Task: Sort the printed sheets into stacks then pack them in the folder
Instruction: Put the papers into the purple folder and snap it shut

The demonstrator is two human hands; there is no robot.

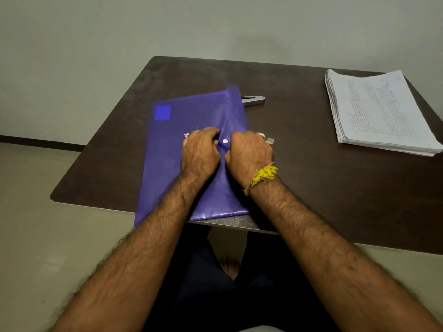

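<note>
A blue folder [182,159] lies flat on the dark counter [311,188], its near left corner hanging past the counter's front edge. On the folder's far left sits a brighter blue label [162,112], and a small red and white sticker [186,135] peeks out just left of the left hand. The folder's outline is blurred, mostly along its left and far edges.

The left hand [200,152] rests on the middle of the folder, its fingers [211,134] curled and bunched against the plastic just left of the white snap button [225,141]. Whether they pinch the flap or only press it, the blur does not let me tell. The button sits on the folder's flap [236,116], between the two hands.

The right hand [249,154] lies just right of the button at the folder's right edge, fingers curled down over the flap; its grip is hidden under the knuckles. A ring [261,135] shows on one finger and a yellow thread band [262,176] circles the wrist.

Behind the folder's far right corner, a grey metal tool [254,100] pokes out, partly covered by the flap.

Well to the right of the folder, at the counter's far right, lies a stack of printed sheets [381,111], its edges slightly fanned.
</note>
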